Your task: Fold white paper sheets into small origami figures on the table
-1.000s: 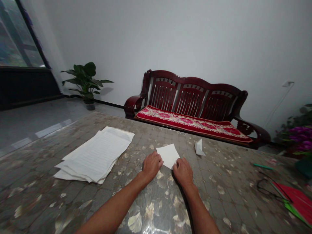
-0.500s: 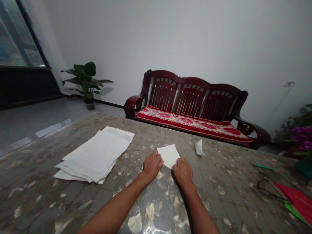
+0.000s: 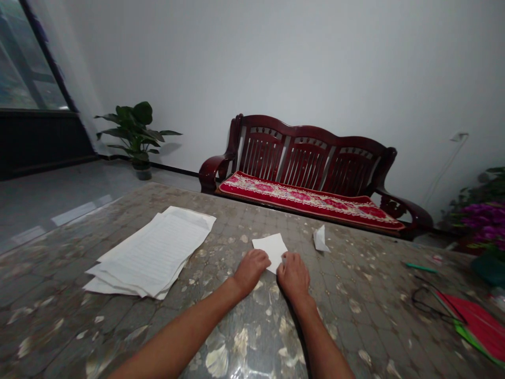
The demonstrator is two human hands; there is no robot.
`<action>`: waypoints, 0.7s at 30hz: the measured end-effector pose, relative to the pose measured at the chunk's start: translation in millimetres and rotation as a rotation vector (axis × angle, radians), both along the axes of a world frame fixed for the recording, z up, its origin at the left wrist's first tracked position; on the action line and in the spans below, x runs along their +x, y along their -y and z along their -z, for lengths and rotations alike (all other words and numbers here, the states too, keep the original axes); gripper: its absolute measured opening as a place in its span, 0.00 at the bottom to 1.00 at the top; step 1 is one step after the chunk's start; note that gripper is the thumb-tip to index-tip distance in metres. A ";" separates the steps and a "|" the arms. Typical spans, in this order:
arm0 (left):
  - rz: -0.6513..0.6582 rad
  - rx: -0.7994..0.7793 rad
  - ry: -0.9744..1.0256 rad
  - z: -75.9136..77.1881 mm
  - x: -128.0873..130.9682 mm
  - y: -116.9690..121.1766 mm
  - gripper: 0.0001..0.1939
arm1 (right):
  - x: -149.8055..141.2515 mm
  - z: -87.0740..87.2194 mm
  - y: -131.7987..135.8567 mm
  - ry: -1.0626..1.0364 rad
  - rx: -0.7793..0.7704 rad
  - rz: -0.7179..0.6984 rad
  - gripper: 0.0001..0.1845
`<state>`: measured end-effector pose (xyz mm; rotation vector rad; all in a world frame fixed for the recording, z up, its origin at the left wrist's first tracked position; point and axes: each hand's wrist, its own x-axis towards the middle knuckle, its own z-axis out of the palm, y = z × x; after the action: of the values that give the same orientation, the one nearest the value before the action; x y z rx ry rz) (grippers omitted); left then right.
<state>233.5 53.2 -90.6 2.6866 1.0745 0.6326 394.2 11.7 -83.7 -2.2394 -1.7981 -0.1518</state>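
A small white folded paper (image 3: 270, 246) lies on the patterned table (image 3: 355, 310) in front of me. My left hand (image 3: 250, 269) rests on its near left edge with the fingers curled and pressed down on it. My right hand (image 3: 292, 274) presses the near right corner, fingers bent. The two hands sit close together, almost touching. A second small folded white piece (image 3: 320, 238) stands a little beyond and to the right of the hands.
A loose stack of lined white sheets (image 3: 152, 257) lies to the left. Red and green paper (image 3: 477, 323) with a dark cord lies at the right edge, and a green pen (image 3: 420, 267) beyond it. Behind the table stands a wooden bench (image 3: 307, 173) and a potted plant (image 3: 136, 131).
My hands have moved closer together over the paper's near edge, and less of the paper shows. The view has shifted slightly.
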 end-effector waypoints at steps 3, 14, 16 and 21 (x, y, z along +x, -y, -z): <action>0.110 -0.027 -0.009 6.6 -4.6 -1.1 0.12 | 6.9 -1.0 0.4 0.034 -0.030 -0.047 0.11; 0.026 0.045 -0.144 4.7 -1.2 31.2 0.19 | 32.4 -8.5 15.2 -0.008 0.090 -0.160 0.18; -0.033 0.044 -0.161 4.9 5.1 36.3 0.19 | 22.6 -5.5 27.5 -0.054 0.209 -0.268 0.22; -0.085 0.055 -0.187 6.1 12.8 40.3 0.17 | 4.4 -3.4 50.3 -0.040 0.238 -0.348 0.26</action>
<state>246.2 12.9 -96.6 2.8059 1.2395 0.4368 398.6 -38.6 -80.4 -1.7308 -1.9965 -0.2357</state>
